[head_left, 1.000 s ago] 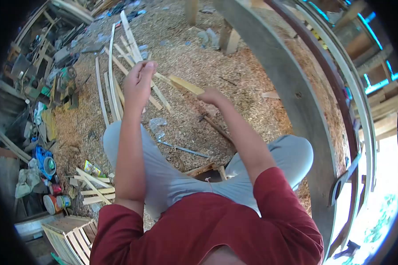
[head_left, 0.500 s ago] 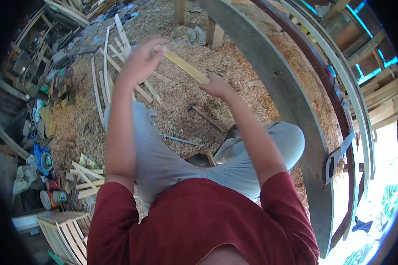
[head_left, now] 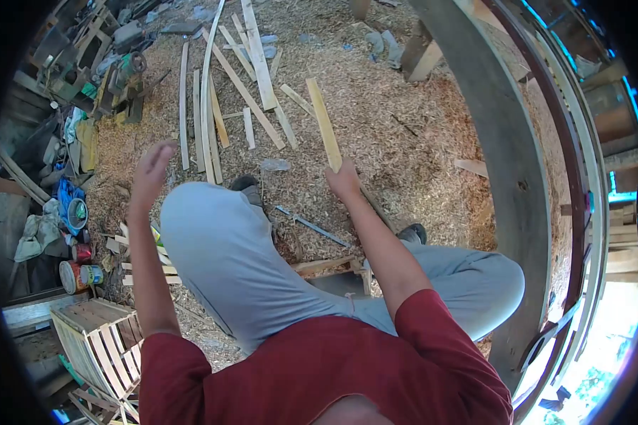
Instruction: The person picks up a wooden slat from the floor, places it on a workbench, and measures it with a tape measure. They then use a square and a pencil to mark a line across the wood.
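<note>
- Right hand (head_left: 345, 178): closed on the near end of a wood strip (head_left: 324, 124), which points away over the sawdust floor (head_left: 404, 142).
- Left hand (head_left: 151, 170): open, fingers spread, holding nothing, above the left knee (head_left: 191, 212).
- Loose slats (head_left: 220, 92) lie beyond the knee.
- Cans (head_left: 78, 273) far left; labels unreadable, contents not visible.
- Slatted crate (head_left: 103, 340) lower left.

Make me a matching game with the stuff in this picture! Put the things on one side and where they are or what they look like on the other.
Things:
1. wooden strip
2. left hand
3. tins
4. slatted crate

Places or states:
A. open, holding nothing
B. bottom left, beside the person
C. gripped in the right hand
D. standing at the left edge

Pairs: 1-C, 2-A, 3-D, 4-B
</note>
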`<state>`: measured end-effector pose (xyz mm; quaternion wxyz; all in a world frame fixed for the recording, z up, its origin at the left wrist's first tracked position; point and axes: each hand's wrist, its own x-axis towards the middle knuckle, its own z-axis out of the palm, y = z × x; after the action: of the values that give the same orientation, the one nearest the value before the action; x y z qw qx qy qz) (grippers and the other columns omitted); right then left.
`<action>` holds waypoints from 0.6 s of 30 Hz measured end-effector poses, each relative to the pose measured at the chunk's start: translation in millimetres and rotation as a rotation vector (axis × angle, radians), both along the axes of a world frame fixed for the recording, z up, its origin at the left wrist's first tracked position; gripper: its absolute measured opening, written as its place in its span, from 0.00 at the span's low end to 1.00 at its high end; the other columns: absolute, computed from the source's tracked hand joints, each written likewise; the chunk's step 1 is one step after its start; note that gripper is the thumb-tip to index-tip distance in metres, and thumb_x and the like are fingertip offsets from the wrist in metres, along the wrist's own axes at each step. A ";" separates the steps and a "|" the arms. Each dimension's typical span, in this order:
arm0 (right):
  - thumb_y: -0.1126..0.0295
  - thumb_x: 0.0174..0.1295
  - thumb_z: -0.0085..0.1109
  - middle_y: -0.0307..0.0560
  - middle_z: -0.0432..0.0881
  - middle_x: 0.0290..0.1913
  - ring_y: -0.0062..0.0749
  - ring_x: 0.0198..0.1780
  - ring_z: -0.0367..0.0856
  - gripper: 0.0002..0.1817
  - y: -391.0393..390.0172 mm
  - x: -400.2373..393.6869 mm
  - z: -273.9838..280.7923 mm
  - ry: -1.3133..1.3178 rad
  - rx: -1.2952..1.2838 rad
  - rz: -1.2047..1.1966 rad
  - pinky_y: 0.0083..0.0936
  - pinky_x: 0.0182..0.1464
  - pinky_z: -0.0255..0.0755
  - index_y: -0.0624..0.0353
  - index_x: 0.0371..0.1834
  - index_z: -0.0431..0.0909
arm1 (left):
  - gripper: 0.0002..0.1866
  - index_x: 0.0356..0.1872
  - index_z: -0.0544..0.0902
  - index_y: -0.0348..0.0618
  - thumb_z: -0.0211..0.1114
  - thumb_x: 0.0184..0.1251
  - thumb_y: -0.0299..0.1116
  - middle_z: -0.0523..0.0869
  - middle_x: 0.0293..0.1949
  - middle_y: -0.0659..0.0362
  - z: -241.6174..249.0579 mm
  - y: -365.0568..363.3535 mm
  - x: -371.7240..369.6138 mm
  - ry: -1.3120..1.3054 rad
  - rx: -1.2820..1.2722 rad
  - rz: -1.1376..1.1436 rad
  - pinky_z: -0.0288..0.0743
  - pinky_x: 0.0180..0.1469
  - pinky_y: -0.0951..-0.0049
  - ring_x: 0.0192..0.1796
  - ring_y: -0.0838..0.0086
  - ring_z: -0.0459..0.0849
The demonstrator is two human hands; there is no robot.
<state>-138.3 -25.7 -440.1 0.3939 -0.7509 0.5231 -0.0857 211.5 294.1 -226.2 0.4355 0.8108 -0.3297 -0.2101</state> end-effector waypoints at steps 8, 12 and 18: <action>0.57 0.67 0.72 0.74 0.89 0.53 0.72 0.56 0.90 0.31 -52.2 58.1 -69.2 -0.040 -0.147 -0.001 0.57 0.59 0.83 0.67 0.65 0.76 | 0.20 0.69 0.87 0.40 0.61 0.93 0.44 0.92 0.62 0.55 -171.2 -30.5 -6.6 0.260 0.126 -0.038 0.79 0.72 0.66 0.66 0.70 0.88; 0.57 0.68 0.72 0.74 0.89 0.54 0.72 0.57 0.89 0.31 -66.3 85.4 -80.6 0.052 -0.043 0.000 0.58 0.60 0.82 0.67 0.67 0.77 | 0.20 0.69 0.87 0.40 0.61 0.93 0.43 0.92 0.62 0.55 -221.6 -39.9 -6.4 0.360 0.060 -0.049 0.80 0.70 0.66 0.66 0.70 0.88; 0.62 0.65 0.70 0.73 0.84 0.57 0.71 0.60 0.83 0.29 -85.1 100.8 -103.5 0.168 -0.201 -0.064 0.58 0.67 0.76 0.63 0.66 0.75 | 0.19 0.69 0.87 0.40 0.61 0.94 0.42 0.92 0.62 0.56 -263.6 -37.3 -1.2 0.401 0.101 0.064 0.80 0.70 0.66 0.64 0.70 0.89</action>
<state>-37.5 -110.9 -543.6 0.2687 -0.7739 0.5669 -0.0870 210.3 256.8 -489.8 0.4577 0.7836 -0.1997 -0.3695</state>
